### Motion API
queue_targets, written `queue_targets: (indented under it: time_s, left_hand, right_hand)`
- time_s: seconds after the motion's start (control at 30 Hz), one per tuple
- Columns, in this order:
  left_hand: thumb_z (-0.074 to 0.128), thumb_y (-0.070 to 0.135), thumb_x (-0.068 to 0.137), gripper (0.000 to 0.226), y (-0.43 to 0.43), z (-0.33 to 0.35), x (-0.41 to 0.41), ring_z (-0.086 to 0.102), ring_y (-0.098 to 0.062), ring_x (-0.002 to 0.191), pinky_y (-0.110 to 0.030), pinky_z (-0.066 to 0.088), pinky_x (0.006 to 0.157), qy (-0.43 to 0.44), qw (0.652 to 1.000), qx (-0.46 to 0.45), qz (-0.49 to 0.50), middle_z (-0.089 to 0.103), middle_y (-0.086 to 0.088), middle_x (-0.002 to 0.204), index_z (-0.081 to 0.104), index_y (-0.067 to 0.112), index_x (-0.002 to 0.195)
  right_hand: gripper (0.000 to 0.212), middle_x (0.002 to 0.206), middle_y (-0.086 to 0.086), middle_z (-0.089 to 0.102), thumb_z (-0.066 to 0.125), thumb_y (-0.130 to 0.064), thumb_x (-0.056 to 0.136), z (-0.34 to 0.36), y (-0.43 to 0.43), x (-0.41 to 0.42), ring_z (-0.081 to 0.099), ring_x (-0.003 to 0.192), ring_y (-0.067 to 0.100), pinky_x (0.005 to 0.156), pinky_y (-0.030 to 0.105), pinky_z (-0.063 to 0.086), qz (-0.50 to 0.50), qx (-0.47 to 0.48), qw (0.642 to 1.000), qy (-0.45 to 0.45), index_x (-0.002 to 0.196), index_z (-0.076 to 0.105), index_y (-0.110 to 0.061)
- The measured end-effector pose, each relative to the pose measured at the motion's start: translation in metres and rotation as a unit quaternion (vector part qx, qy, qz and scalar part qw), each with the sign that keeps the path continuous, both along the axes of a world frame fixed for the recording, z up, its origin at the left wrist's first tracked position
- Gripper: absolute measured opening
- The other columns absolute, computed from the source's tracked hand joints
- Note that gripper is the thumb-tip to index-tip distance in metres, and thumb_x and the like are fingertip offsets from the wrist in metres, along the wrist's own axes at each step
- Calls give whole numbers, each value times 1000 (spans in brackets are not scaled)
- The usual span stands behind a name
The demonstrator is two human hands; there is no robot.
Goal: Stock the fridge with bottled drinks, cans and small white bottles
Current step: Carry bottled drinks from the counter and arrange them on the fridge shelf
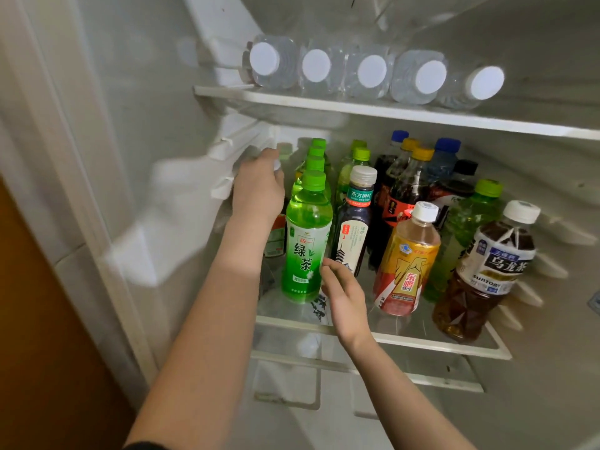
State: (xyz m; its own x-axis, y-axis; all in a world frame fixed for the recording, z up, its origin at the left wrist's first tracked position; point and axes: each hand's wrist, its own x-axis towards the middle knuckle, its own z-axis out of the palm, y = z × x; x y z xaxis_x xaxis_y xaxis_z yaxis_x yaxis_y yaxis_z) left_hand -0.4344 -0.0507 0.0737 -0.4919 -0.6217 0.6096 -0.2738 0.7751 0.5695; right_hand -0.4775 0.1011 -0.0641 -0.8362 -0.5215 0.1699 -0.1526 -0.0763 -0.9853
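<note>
An open fridge (535,37) is seen from above, its middle shelf (422,342) crowded with upright bottled drinks. The left hand (258,186) is reached deep toward ten o'clock of that shelf, its back turned to the camera and its fingers bent out of sight near a white cap (278,165); whether anything is gripped cannot be told. A red-labelled bottle (275,235) is partly hidden beneath its wrist. The right hand (344,297) is held at the shelf's six o'clock edge, fingers loosely bent, the fingertips (326,265) laid against the lower label of the front green tea bottle (306,235) without being wrapped round it. Behind that bottle, toward twelve o'clock, a file of green-capped bottles (316,157) is lined up. At its three o'clock are stood a dark tea bottle (355,222), a yellow-labelled bottle (409,258) and, furthest out, an oolong tea bottle (487,271); cola bottles (406,186) are ranged at the back. On the upper shelf (389,112), five water bottles (370,73) are laid on their sides, white caps turned outward.
</note>
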Motion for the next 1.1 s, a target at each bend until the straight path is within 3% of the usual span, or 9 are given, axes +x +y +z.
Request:
queue_targets:
  time_s: [0.07,0.23,0.4,0.5,0.6,0.7,0.8,0.93,1.1]
  left_hand:
    - [49,8,92,37,14,-1,16,47,-32,117,-36,35,93,-12,1000,-6,18,52,-17,127,53,8,128]
    - [49,15,94,40,48,-2,59,46,-32,120,-34,33,93,-26,997,-29,64,47,-15,136,49,15,135]
    - [50,21,95,42,73,-7,99,46,-30,123,-32,29,95,-32,996,-47,73,45,-11,140,48,19,137]
    - [52,22,94,41,80,-11,120,43,-26,127,-32,30,99,-5,997,-41,71,51,-7,135,51,21,134]
    - [55,25,93,36,85,-18,136,47,-21,123,-25,30,98,25,998,-40,49,58,-4,129,57,19,129]
    - [57,28,90,32,91,-22,144,53,-7,104,-14,31,83,54,998,-38,9,65,3,114,62,19,120]
    - [58,35,87,32,98,-25,145,56,-3,96,-17,36,79,64,998,1,-22,62,16,104,63,27,118]
    - [58,39,82,33,112,-26,133,58,-4,99,-28,46,88,70,994,36,-75,62,19,103,64,30,114]
    - [64,26,86,23,129,-28,105,58,-6,91,-14,41,80,84,985,10,-148,64,9,97,62,17,106]
  right_hand:
    - [16,102,-17,66,53,-23,95,0,0,0,60,103,2,97,29,46,4,2,1000,-3,99,63,-36]
    - [24,106,-4,68,55,-16,94,1,-1,-2,63,101,8,86,15,48,13,17,1000,5,116,63,-12]
    - [21,98,-9,66,55,-14,93,3,-2,1,60,91,-3,70,0,42,9,24,999,20,112,63,-14]
    - [18,103,-8,65,50,-19,96,7,-1,2,59,99,9,80,14,42,10,42,999,23,109,62,-20]
    - [28,112,-11,56,47,-22,98,8,5,8,51,105,8,90,22,34,-7,54,998,25,124,55,-19]
    - [33,123,-8,52,49,-24,97,6,20,21,48,108,5,90,18,33,-57,47,994,77,129,51,-20]
    - [25,122,-11,55,53,-23,95,7,39,34,53,108,1,83,5,38,-24,20,993,113,119,54,-27]
    - [30,120,-13,58,57,-14,92,19,65,46,53,115,3,100,32,45,52,18,983,175,120,57,-24]
    - [58,129,-28,47,63,-35,75,30,92,52,43,123,-5,103,19,35,64,72,948,302,126,39,-48]
